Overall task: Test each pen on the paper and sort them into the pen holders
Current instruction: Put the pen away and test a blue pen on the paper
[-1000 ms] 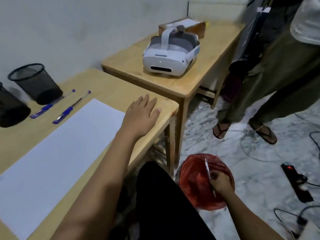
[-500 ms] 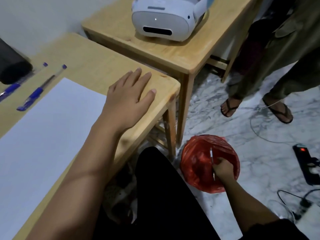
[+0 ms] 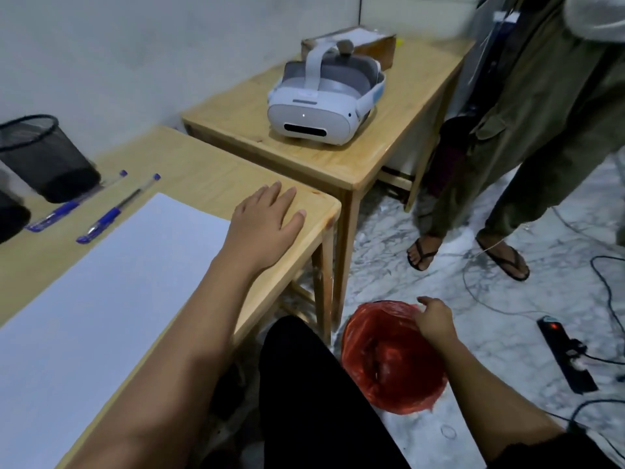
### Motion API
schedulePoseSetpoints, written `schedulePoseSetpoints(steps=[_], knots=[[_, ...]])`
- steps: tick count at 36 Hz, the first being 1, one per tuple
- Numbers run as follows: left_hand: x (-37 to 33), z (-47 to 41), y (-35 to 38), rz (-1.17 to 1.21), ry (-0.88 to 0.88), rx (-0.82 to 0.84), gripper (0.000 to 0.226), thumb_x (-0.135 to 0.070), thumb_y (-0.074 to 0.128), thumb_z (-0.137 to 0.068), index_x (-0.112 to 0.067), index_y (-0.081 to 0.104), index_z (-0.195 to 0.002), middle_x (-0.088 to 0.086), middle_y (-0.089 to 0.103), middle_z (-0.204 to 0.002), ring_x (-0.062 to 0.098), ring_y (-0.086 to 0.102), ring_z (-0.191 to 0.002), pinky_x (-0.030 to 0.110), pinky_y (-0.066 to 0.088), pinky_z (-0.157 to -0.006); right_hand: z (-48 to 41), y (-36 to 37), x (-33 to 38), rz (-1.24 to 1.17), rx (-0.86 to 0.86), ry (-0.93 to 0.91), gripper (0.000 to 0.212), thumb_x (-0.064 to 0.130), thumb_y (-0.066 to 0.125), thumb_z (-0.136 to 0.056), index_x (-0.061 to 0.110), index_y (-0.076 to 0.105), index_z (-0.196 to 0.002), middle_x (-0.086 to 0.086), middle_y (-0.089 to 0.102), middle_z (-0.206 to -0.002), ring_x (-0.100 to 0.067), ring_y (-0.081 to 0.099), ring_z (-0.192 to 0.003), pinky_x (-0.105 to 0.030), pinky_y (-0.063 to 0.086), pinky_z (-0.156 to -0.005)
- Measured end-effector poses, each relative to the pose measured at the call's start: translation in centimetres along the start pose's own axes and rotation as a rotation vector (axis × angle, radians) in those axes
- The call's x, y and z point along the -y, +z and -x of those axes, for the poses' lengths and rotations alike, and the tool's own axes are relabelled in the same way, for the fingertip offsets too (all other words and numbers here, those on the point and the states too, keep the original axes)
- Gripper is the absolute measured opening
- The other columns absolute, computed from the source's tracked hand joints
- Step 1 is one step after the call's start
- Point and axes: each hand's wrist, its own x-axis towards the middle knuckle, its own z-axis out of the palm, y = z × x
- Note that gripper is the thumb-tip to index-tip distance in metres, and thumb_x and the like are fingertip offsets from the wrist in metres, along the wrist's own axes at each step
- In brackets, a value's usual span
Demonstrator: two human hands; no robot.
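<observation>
Your left hand point(image 3: 267, 225) is lying flat on the table point(image 3: 203, 170), and your right hand point(image 3: 434, 319) is hanging loose and empty over the red bin point(image 3: 389, 374). Two pens point(image 3: 115, 211) are sitting between the paper point(image 3: 101, 299) and the holder point(image 3: 44, 157).

2nd pen holder point(image 3: 12, 216) cut off at L edge; paper point(image 3: 101, 299) runs off btm-left; bin point(image 3: 389, 367) contents unclear.

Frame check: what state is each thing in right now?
left hand, flat on the table
right hand, relaxed over the red-lined bin, holding nothing visible
two blue pens, lying beside the paper
paper, flat, unmarked
mesh pen holder, upright
red-lined bin, open
VR headset, light on
power strip, switch lit
</observation>
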Motion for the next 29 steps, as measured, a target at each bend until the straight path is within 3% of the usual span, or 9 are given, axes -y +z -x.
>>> schedulePoseSetpoints(steps=[3,6,7,10,13,19,22,26,29], knots=[[-0.1,0.3,-0.1,-0.006,-0.002,-0.011,0.055,-0.048,0.027,-0.097,-0.026,0.023,-0.148,0.000,0.017,-0.158,0.019,0.013,-0.146,0.040,0.014,-0.116,0.3,-3.0,2.1,-0.025,-0.068,-0.080,0.041,0.010,0.051,-0.090,-0.004,0.049,-0.129,-0.027,0.054,-0.128,-0.040,0.053,-0.112,-0.038,0.041,-0.095],[-0.3,0.5,-0.5,-0.012,-0.010,0.010,0.059,-0.049,0.028,-0.097,-0.020,0.022,-0.148,0.002,0.017,-0.158,0.020,0.015,-0.145,0.039,0.017,-0.116,0.9,-5.9,4.3,-0.026,-0.151,-0.151,0.036,0.009,0.047,-0.093,-0.003,0.051,-0.127,-0.022,0.061,-0.082,-0.029,0.049,-0.062,-0.032,0.037,-0.053],[-0.4,0.6,-0.8,-0.014,-0.017,0.022,0.061,-0.049,0.029,-0.097,-0.018,0.022,-0.148,0.003,0.017,-0.158,0.021,0.015,-0.145,0.039,0.018,-0.116,1.2,-6.9,5.1,-0.022,-0.177,-0.169,0.035,0.008,0.046,-0.093,-0.004,0.052,-0.126,-0.023,0.060,-0.080,-0.030,0.048,-0.060,-0.033,0.036,-0.049],[-0.4,1.0,-1.9,-0.025,-0.039,0.030,0.065,-0.052,0.031,-0.095,-0.014,0.025,-0.147,0.004,0.018,-0.158,0.022,0.018,-0.145,0.040,0.023,-0.116,2.4,-9.9,7.9,-0.026,-0.234,-0.234,0.035,0.008,0.046,-0.093,-0.006,0.051,-0.125,-0.031,0.060,-0.112,-0.043,0.058,-0.094,-0.045,0.048,-0.075],[0.1,1.6,-3.9,-0.028,-0.064,-0.013,0.066,-0.053,0.033,-0.095,-0.013,0.025,-0.147,0.004,0.018,-0.158,0.021,0.017,-0.145,0.039,0.021,-0.115,3.4,-12.2,11.0,-0.021,-0.280,-0.304,0.034,0.011,0.047,-0.093,-0.006,0.053,-0.122,-0.027,0.057,-0.122,-0.040,0.054,-0.107,-0.042,0.045,-0.088],[2.8,4.5,-8.7,-0.028,-0.130,-0.114,0.067,-0.051,0.035,-0.095,-0.010,0.025,-0.147,0.008,0.020,-0.157,0.023,0.018,-0.144,0.037,0.021,-0.114,6.0,-13.3,18.1,-0.080,-0.273,-0.465,0.042,0.017,0.047,-0.093,0.007,0.047,-0.133,-0.020,0.059,-0.122,-0.033,0.055,-0.112,-0.042,0.047,-0.097],[4.8,6.9,-10.1,-0.045,-0.173,-0.140,0.065,-0.049,0.035,-0.096,-0.009,0.026,-0.146,0.008,0.022,-0.156,0.023,0.019,-0.144,0.038,0.023,-0.113,7.7,-12.1,22.0,-0.084,-0.203,-0.569,0.041,0.018,0.048,-0.094,0.008,0.047,-0.134,-0.017,0.050,-0.134,-0.030,0.048,-0.122,-0.042,0.041,-0.104],[8.7,10.2,-11.3,-0.033,-0.260,-0.178,0.057,-0.049,0.037,-0.095,-0.009,0.040,-0.135,0.005,0.041,-0.141,0.024,0.036,-0.133,0.038,0.037,-0.101,9.9,-8.6,26.9,-0.083,-0.143,-0.721,0.038,0.018,0.049,-0.093,0.009,0.052,-0.129,-0.014,0.053,-0.131,-0.029,0.048,-0.120,-0.037,0.041,-0.096],[11.6,12.8,-11.9,-0.040,-0.363,-0.170,0.055,-0.046,0.038,-0.096,-0.008,0.040,-0.135,0.006,0.038,-0.145,0.024,0.035,-0.134,0.038,0.036,-0.102,11.2,-5.0,30.1,-0.049,-0.085,-0.838,0.035,0.017,0.050,-0.091,0.008,0.056,-0.124,-0.011,0.057,-0.126,-0.029,0.050,-0.120,-0.034,0.040,-0.092]])
